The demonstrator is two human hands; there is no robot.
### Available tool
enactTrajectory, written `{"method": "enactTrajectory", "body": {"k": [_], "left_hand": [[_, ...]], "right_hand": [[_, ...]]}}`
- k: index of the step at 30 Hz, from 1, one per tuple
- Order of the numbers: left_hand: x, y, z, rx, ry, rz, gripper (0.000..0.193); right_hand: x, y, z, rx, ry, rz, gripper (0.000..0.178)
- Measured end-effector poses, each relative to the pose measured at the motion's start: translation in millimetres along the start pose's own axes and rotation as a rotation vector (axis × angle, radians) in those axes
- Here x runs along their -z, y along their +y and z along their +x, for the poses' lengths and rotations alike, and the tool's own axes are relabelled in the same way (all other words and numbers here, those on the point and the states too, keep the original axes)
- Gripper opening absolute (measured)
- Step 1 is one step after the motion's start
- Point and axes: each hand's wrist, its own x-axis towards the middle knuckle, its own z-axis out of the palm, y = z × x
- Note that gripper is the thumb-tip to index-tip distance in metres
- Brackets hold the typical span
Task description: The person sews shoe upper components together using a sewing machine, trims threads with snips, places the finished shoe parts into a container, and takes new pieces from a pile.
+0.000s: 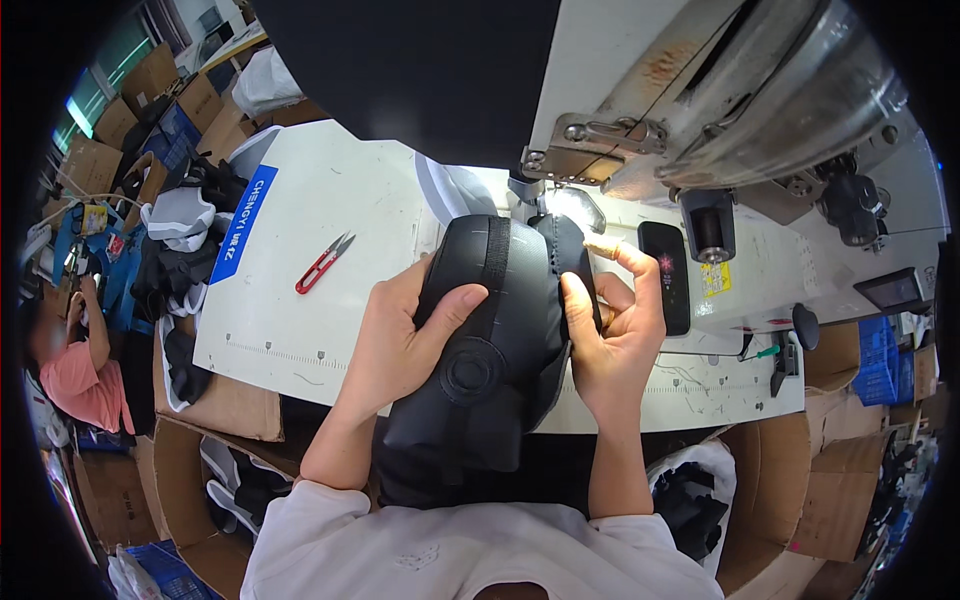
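Observation:
A black padded leather-like piece [521, 300] with a webbing strip and a round ringed patch hangs over the table's near edge, close to the sewing machine [600, 150]. My left hand [398, 335] grips its left side, thumb on top and fingers hidden underneath. At its right edge, along a seam, my right hand [612, 325] pinches the black material between thumb and bent fingers. The machine's lit needle area lies just beyond the piece. Red-handled thread snips [322, 266] rest on the table to the left of my left hand.
The white table [300, 340] has a ruler scale near its front edge. A phone [664, 278] lies right of my right hand. Cardboard boxes [765, 500] with cut pieces flank me. Black and grey pieces [185, 215] are heaped at left, near another person [85, 375].

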Motion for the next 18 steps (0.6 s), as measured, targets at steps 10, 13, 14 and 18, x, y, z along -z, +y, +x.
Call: {"method": "enactTrajectory", "body": {"k": [10, 13, 14, 18], "left_hand": [[-5.7, -19.9, 16.4, 0.035, -0.055, -0.146, 0.036], [-6.4, -22.4, 19.5, 0.053, -0.069, -0.164, 0.035], [-5.5, -23.3, 20.0, 0.067, -0.083, -0.15, 0.035], [-6.9, -22.5, 21.8, 0.038, -0.056, -0.171, 0.035]], "right_hand": [[12.6, 17.9, 12.0, 0.137, -0.005, -0.142, 0.021], [17.6, 26.2, 15.6, 0.123, -0.047, -0.198, 0.024], [17.9, 27.5, 16.5, 0.128, -0.05, -0.197, 0.024], [19.7, 24.2, 17.7, 0.178, -0.139, -0.211, 0.027]]}}
